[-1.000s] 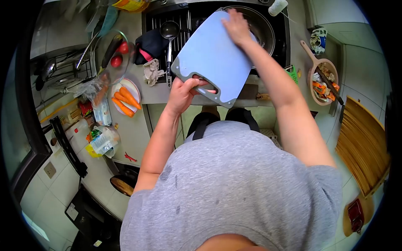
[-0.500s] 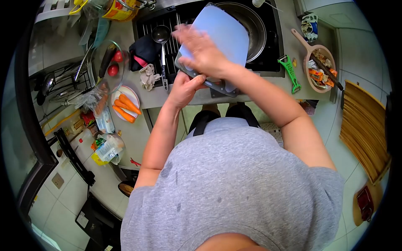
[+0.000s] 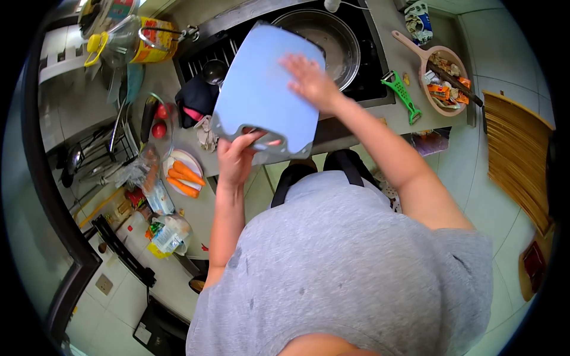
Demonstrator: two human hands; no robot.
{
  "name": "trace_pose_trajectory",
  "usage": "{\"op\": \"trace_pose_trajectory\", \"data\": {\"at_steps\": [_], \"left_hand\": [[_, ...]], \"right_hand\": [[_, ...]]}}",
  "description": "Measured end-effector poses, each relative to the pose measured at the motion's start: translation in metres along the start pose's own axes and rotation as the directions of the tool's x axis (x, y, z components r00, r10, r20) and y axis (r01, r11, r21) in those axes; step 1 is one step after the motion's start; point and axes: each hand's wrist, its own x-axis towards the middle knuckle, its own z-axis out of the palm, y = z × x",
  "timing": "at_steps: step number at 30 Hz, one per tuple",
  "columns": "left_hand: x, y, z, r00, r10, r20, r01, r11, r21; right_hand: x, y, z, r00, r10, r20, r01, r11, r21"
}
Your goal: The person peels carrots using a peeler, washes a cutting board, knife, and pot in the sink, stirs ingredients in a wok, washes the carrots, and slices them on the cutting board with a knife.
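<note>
A light blue cutting board (image 3: 261, 95) with a grey edge is held up in front of the stove. My left hand (image 3: 236, 157) grips its near end, the fingers passing through the handle slot. Across the board's face, near its right side, lies my right hand (image 3: 312, 83), fingers stretched out and somewhat blurred. It holds nothing; I cannot tell whether the palm touches the surface. Behind the board, a wide pan (image 3: 347, 56) sits on the hob, partly covered. The bowl of a ladle (image 3: 214, 71) shows just left of the board.
Carrots (image 3: 185, 175) lie on a plate at left, near tomatoes (image 3: 159, 129) and a dark cloth (image 3: 196, 98). A green peeler (image 3: 404, 98) rests right of the stove. Beyond it, a pink strainer (image 3: 424, 54) holds scraps and a dark-handled tool. An oil bottle (image 3: 122, 41) stands at upper left.
The board has swung left and now shows its broad face more fully. My right hand has moved from its left edge to its right side; my left hand keeps its grip, slightly lower.
</note>
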Motion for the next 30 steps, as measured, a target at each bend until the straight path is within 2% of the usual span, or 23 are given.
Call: {"op": "trace_pose_trajectory", "data": {"at_steps": [1, 2, 3, 5, 6, 8, 10, 11, 12, 14, 15, 16, 18, 19, 20, 22, 24, 25, 27, 28, 30], "left_hand": [[-0.003, 0.001, -0.013, 1.0, -0.01, 0.014, 0.01, 1.0, -0.017], [-0.009, -0.001, -0.021, 0.999, -0.022, 0.025, 0.023, 0.999, -0.033], [-0.012, 0.001, -0.016, 0.999, -0.012, -0.036, 0.011, 0.999, -0.035], [-0.006, 0.005, -0.011, 0.992, -0.014, -0.127, 0.011, 1.0, -0.02], [-0.008, 0.004, -0.019, 0.992, -0.032, -0.123, 0.03, 0.999, -0.018], [-0.006, -0.003, -0.036, 0.988, -0.024, -0.151, 0.028, 0.999, 0.024], [-0.014, 0.003, -0.045, 0.992, 0.036, -0.12, -0.037, 0.999, -0.007], [-0.014, 0.008, -0.038, 0.991, 0.014, -0.137, -0.015, 1.0, -0.01], [-0.015, 0.015, -0.031, 0.987, -0.011, -0.159, 0.01, 1.0, -0.01], [-0.01, 0.009, -0.02, 0.986, -0.015, -0.166, 0.015, 1.0, 0.004], [-0.007, 0.003, -0.022, 0.991, -0.017, -0.13, 0.015, 1.0, -0.011], [-0.006, 0.002, -0.024, 0.991, -0.026, -0.131, 0.025, 1.0, -0.012], [-0.002, 0.001, -0.026, 0.994, -0.043, -0.104, 0.047, 0.998, 0.029], [-0.001, 0.005, -0.021, 0.992, -0.045, -0.116, 0.051, 0.998, 0.046], [0.003, 0.009, -0.012, 0.992, -0.041, -0.118, 0.046, 0.998, 0.044], [0.002, 0.014, -0.001, 0.989, 0.01, -0.15, 0.006, 0.994, 0.105], [0.004, 0.013, -0.006, 0.986, 0.022, -0.165, 0.0, 0.991, 0.132], [0.003, 0.014, -0.01, 0.983, 0.033, -0.18, -0.003, 0.987, 0.163], [0.004, 0.013, -0.021, 0.986, 0.033, -0.165, -0.009, 0.99, 0.143], [0.002, 0.014, -0.025, 0.989, 0.028, -0.148, -0.009, 0.992, 0.129], [0.0, 0.015, -0.024, 0.986, 0.034, -0.164, -0.011, 0.99, 0.138]], "right_hand": [[0.007, 0.015, 0.015, 1.0, 0.014, -0.002, -0.014, 1.0, 0.002], [0.013, 0.022, 0.029, 0.99, 0.117, -0.075, -0.111, 0.99, 0.087], [0.024, 0.024, 0.036, 0.963, 0.221, -0.152, -0.194, 0.965, 0.174], [0.011, -0.04, 0.049, 0.994, 0.032, -0.108, -0.014, 0.986, 0.166], [0.002, -0.077, 0.035, 0.994, -0.072, -0.081, 0.087, 0.975, 0.204], [0.011, -0.083, 0.022, 0.978, -0.205, -0.035, 0.208, 0.954, 0.218], [0.039, -0.016, 0.038, 0.999, -0.001, 0.043, -0.008, 0.976, 0.219], [0.048, 0.013, 0.04, 0.967, 0.245, -0.071, -0.238, 0.967, 0.09], [0.043, 0.013, 0.051, 0.964, 0.255, -0.071, -0.248, 0.964, 0.093], [0.039, 0.003, 0.066, 0.984, 0.131, -0.123, -0.116, 0.986, 0.119], [0.029, -0.025, 0.049, 0.981, -0.044, -0.187, 0.062, 0.994, 0.09], [0.025, -0.021, 0.046, 0.982, -0.035, -0.183, 0.053, 0.994, 0.094], [0.01, 0.006, 0.031, 0.942, 0.166, -0.293, -0.069, 0.947, 0.314], [-0.002, 0.017, 0.016, 0.815, 0.466, -0.344, -0.284, 0.839, 0.464], [-0.016, 0.032, 0.001, 0.609, 0.718, -0.337, -0.437, 0.658, 0.613], [-0.052, 0.069, -0.006, 0.59, 0.637, -0.497, -0.596, 0.758, 0.264], [-0.073, 0.099, 0.008, 0.6, 0.783, -0.162, -0.782, 0.617, 0.089], [-0.074, 0.108, 0.013, 0.602, 0.782, -0.161, -0.78, 0.619, 0.087], [-0.064, 0.129, 0.02, 0.686, 0.705, 0.179, -0.66, 0.707, -0.254], [-0.053, 0.136, 0.022, 0.575, 0.75, 0.327, -0.721, 0.653, -0.231], [-0.044, 0.176, 0.044, 0.462, 0.769, 0.441, -0.72, 0.616, -0.32]]}}
